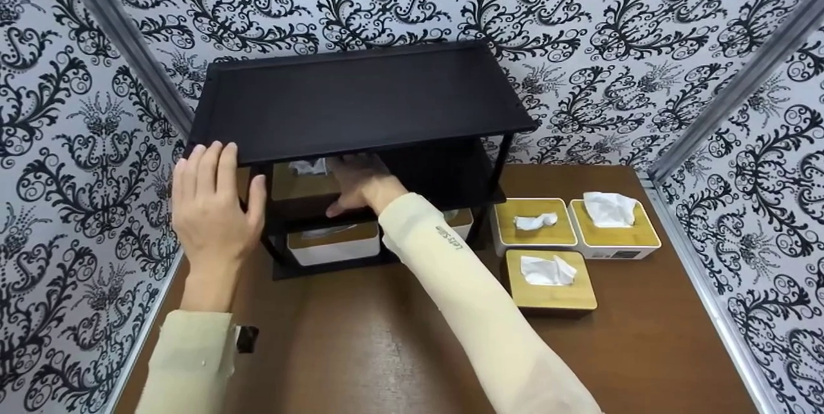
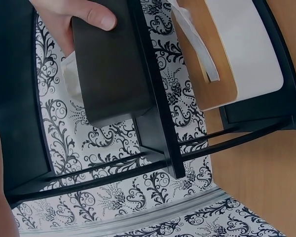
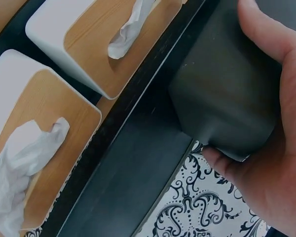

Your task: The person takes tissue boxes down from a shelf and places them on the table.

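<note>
My left hand (image 1: 215, 211) rests on the front left corner of a black two-tier rack (image 1: 360, 102), fingers laid straight over the top board. Under that board my right hand (image 1: 360, 183) grips a dark tissue box (image 3: 222, 84) on the middle shelf, its thumb along the front side in the left wrist view. The box's wooden lid (image 1: 299, 188) and white tissue show at the left of the shelf in the head view. In the right wrist view, fingers wrap round the box's end; part of that hand is hidden beneath the top board in the head view.
On the lower shelf sit two white tissue boxes with wooden lids, one (image 1: 335, 250) at the left. Three more tissue boxes stand on the brown table (image 1: 360, 349) right of the rack: two behind, one (image 1: 550, 295) in front. Patterned walls (image 1: 644, 66) enclose the table.
</note>
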`<state>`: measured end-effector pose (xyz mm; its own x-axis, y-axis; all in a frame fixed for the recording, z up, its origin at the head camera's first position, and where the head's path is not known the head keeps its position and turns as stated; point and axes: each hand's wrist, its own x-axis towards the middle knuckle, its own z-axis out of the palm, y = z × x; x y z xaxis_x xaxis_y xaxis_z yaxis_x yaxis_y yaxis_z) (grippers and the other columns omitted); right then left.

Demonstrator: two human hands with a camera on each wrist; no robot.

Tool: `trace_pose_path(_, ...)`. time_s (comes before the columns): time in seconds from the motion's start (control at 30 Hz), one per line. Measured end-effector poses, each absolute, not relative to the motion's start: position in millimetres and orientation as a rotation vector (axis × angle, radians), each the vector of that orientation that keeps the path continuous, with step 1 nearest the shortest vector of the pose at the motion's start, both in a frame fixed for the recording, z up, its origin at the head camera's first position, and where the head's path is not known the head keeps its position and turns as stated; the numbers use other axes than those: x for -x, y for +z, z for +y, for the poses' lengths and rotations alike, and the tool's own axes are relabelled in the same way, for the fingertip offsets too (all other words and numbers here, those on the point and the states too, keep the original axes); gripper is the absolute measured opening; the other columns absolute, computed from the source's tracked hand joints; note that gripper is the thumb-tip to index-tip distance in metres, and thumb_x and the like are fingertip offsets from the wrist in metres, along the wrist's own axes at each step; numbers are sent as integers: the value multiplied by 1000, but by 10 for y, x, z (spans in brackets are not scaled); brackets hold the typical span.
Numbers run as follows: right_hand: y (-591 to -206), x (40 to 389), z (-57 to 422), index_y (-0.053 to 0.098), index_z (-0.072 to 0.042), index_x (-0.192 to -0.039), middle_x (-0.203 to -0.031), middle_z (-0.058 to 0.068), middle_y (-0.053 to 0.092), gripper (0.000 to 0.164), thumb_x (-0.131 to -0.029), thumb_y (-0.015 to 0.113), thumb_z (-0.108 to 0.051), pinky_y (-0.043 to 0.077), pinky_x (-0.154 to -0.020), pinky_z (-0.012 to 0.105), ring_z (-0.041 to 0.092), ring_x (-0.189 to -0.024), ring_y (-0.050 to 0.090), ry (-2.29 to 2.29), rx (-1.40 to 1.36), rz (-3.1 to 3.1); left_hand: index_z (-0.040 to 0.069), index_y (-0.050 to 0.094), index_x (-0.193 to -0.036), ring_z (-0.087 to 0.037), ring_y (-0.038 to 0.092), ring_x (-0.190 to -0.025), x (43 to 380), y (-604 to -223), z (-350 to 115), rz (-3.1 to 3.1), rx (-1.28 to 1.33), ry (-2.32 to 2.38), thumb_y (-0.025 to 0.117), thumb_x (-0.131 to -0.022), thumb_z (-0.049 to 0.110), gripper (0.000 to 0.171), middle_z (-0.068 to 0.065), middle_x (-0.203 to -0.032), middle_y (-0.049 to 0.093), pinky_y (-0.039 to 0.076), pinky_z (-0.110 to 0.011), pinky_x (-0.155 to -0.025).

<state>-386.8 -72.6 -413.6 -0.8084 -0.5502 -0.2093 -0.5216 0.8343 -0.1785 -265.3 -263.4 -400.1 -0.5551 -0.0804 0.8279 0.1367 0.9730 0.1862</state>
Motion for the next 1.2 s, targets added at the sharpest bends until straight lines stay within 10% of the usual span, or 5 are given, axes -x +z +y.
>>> trace_pose_path(1.2, -4093, 3890, -724, 15, -35, -156, -161, -1, 28, 110, -69, 79, -58, 23, -124, 37, 23, -147, 30, -216, 809, 2772, 4, 56, -132, -33, 47, -133, 2654, -3999, -2624, -2137, 26, -264, 47, -96, 43, 54, -15, -135, 58, 23, -39, -124)
